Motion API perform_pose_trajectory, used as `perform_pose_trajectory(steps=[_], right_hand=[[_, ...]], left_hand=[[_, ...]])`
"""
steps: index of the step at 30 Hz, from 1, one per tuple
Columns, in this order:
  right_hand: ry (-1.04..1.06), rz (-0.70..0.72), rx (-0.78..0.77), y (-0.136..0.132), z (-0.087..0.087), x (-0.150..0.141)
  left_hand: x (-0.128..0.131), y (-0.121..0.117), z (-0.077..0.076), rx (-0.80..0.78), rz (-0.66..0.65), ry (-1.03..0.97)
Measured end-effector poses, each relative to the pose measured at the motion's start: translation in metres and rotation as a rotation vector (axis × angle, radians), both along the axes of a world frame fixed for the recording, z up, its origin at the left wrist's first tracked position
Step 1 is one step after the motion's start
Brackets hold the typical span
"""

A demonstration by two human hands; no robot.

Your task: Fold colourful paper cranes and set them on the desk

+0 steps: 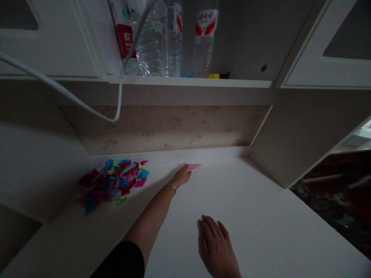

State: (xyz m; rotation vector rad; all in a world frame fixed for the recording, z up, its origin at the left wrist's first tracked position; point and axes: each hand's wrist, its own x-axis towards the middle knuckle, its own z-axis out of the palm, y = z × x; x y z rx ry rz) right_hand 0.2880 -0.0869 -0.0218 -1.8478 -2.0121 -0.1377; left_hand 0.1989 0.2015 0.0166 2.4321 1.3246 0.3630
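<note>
My left hand (182,175), with a bracelet at the wrist, is stretched out to the back of the white desktop. Its fingers are closed at the left end of a pink folded paper piece (193,166), whose pointed tip sticks out to the right. The fingers cover part of the paper. My right hand (216,241) lies palm down on the desktop nearer to me, holding nothing. To the left of my left arm is a heap of folded paper pieces (123,181) in red, blue, pink, yellow and green.
Above the desktop, a shelf (191,80) carries clear plastic bottles (205,38). A white cable (66,94) hangs in a loop at upper left. Side panels (307,127) and a flowered back wall (174,129) enclose the desktop (261,216).
</note>
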Motion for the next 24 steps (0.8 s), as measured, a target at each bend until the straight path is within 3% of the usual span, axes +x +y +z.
perform_pose_trajectory(steps=[9, 24], right_hand=[[-0.095, 0.012, 0.077, 0.007, -0.006, 0.006], [-0.146, 0.055, 0.096, 0.011, -0.019, 0.015]], left_hand=[[0.014, 0.016, -0.015, 0.069, 0.013, 0.159], [0.035, 0.037, -0.016, 0.097, 0.094, 0.205]])
